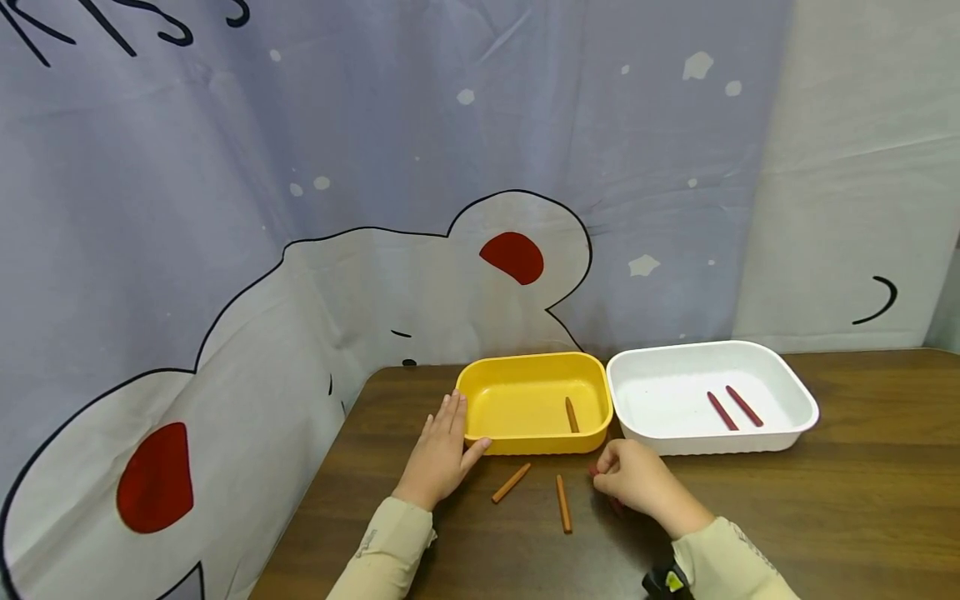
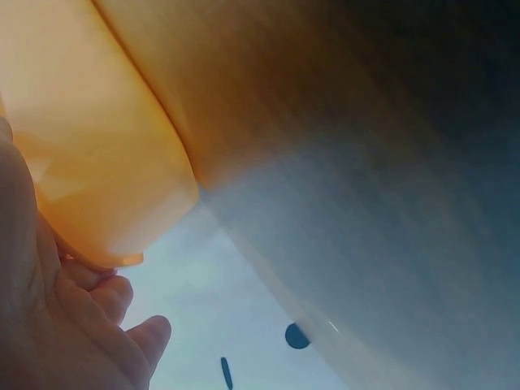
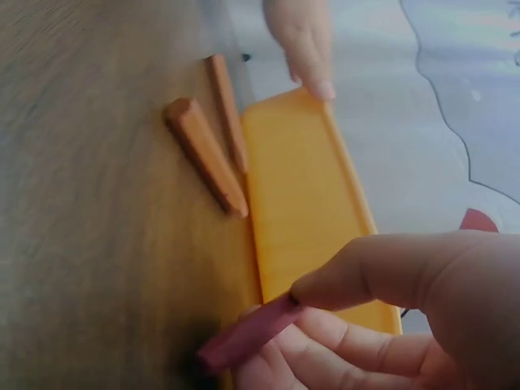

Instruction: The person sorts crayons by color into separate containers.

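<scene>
My right hand [image 1: 637,479] pinches a dark red crayon [image 3: 252,331] between thumb and fingers, in front of the gap between the two trays. Most of that crayon is behind the hand in the head view. My left hand [image 1: 438,454] rests against the left end of the yellow tray [image 1: 532,446], fingers straight along the side and thumb by the front rim. One orange-brown crayon [image 1: 572,414] lies inside this tray. Two more, a slanted crayon [image 1: 512,482] and an upright-pointing crayon [image 1: 564,504], lie on the table before it.
Right beside the yellow tray stands a white tray [image 1: 652,392] holding two dark red crayons [image 1: 744,406]. Both trays sit near the back edge of the brown wooden table [image 1: 862,500]. Behind them hangs a printed curtain [image 1: 375,125].
</scene>
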Tool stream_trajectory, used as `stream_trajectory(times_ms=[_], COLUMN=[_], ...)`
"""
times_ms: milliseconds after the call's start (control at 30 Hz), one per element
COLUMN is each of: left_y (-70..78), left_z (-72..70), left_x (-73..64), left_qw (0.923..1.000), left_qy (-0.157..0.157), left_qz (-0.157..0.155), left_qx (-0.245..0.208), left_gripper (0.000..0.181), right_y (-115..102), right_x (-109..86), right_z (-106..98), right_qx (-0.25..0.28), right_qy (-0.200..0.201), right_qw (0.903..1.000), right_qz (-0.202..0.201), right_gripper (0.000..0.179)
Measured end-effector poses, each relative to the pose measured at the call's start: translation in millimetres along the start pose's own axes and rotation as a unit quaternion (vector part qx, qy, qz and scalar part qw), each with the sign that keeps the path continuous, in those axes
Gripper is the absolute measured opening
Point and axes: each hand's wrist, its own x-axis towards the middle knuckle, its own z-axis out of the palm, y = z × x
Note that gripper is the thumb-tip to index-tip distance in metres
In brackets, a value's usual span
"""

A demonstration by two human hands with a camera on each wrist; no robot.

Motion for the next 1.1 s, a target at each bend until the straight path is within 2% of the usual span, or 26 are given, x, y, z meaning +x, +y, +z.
stream_trajectory(times_ms=[167,233,400,600,767,933,1100], left_y=[0.3,0.6,-0.3,-2.1,-1.6,-2.9,-2.4], left_z=[-0.2,-0.2,0.4,1.8,2.3,3.6,3.2], left_x=[0.0,-0.3,-0.6,-0.4,0.7,0.2,-0.2], left_qw=[1.0,1.0,1.0,1.0,1.0,1.0,1.0], left_qy=[0.0,-0.001,0.0,0.0,0.001,0.0,0.0], left_qz=[0.0,0.001,0.003,0.004,0.003,0.002,0.002], left_qx=[-0.001,-0.001,0.0,0.005,-0.001,-0.002,-0.003], left_gripper=[0.081,0.081,0.082,0.083,0.083,0.082,0.081], right_y=[-1,-2,-7,-7,-7,-6,-2], right_x=[1.9,2.3,3.3,5.2,6.4,6.7,6.3], right_z=[-8,-12,-24,-38,-50,-60,-72], right_qx=[0.064,0.096,0.184,0.258,0.278,0.289,0.268], right_qy=[-0.031,-0.046,-0.066,-0.07,-0.058,-0.028,0.024], right_qw=[0.9975,0.9943,0.9804,0.9633,0.9586,0.957,0.963], right_qz=[-0.009,-0.002,0.024,0.026,0.023,0.011,-0.006], right_gripper=[0.006,0.008,0.018,0.025,0.029,0.03,0.033])
